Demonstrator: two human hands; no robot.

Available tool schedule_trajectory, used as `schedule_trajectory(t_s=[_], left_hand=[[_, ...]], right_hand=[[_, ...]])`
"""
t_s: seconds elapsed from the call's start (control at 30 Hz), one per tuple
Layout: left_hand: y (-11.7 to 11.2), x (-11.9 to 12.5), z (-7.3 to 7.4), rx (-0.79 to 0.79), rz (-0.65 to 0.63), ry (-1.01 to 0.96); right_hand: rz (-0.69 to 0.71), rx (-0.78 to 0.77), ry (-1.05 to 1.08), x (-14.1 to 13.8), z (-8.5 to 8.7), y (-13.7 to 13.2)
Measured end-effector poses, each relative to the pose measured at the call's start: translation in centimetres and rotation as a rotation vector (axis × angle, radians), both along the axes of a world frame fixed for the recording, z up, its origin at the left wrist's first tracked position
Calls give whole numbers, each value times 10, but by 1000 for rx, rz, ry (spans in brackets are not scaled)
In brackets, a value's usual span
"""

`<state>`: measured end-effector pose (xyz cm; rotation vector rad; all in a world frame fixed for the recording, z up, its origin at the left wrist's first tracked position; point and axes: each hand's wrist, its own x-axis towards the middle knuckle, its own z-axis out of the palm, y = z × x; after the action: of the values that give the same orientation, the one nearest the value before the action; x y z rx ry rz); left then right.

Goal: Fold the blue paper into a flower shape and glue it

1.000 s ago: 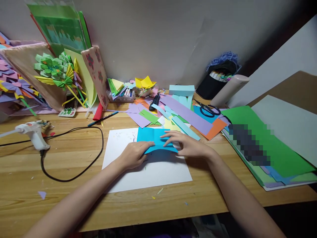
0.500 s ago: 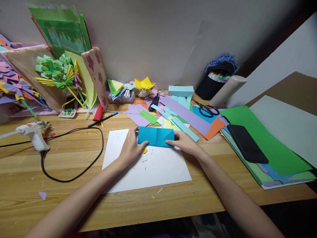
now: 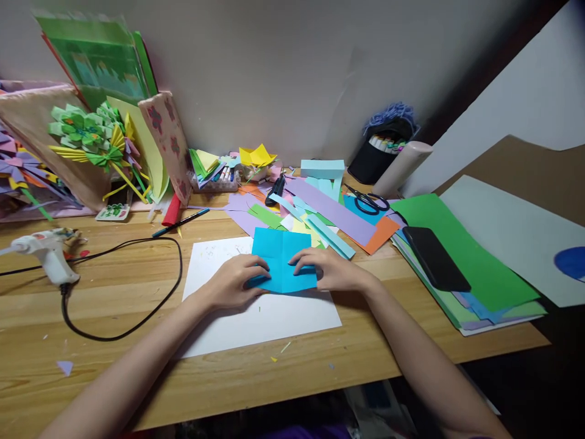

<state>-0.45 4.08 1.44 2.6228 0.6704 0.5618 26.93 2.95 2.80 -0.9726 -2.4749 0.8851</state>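
A blue sheet of paper with crossing creases is spread open above a white sheet on the wooden table. My left hand grips its lower left edge, fingers on top and thumb underneath. On the other side my right hand holds the lower right part, its fingertips resting on the paper's face and its thumb hidden. Small paper bits lie on the white sheet and on the wood in front of it.
Behind the paper are coloured scraps and black scissors. A white glue gun with a looping black cable lies left. On the right, a black phone rests on stacked green paper. A marker holder stands at the back.
The blue paper was folded in half and is now opened out to a creased square. Both hands have shifted toward me, fingers now on its face. The camera view has turned slightly.
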Motion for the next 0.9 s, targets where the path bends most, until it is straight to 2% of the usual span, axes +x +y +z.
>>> schedule_trajectory(t_s=[0.07, 0.17, 0.33, 0.4, 0.5, 0.57, 0.6, 0.7, 0.8, 0.87, 0.9], left_hand=[[-3, 1, -3, 21, -5, 48], [-3, 2, -9, -18, 42, 3], [4, 11, -11, -187, 249, -118], [5, 14, -11, -217, 327, -124], [5, 15, -13, -239, 377, -125], [5, 15, -13, -240, 374, -119], [4, 14, -13, -239, 367, -114], [3, 14, -12, -237, 349, -103], [2, 15, -11, -254, 359, -109], [2, 17, -11, -277, 386, -117], [1, 17, -11, -286, 404, -119]], right_hand=[[-33, -53, 27, 3, -4, -6], [-176, -88, 97, 3, -12, -17], [-431, 45, 193, -3, -20, -29], [-671, 201, 189, 6, -21, -26], [-1202, 426, -24, 39, -27, -19], [-1498, 418, -238, 67, -35, -15], [-1587, 394, -311, 80, -39, -14], [-1672, 324, -397, 106, -47, -12], [-1668, 373, -355, 104, -42, -11], [-1565, 486, -224, 87, -31, -12], [-1437, 516, -121, 75, -25, -13]])
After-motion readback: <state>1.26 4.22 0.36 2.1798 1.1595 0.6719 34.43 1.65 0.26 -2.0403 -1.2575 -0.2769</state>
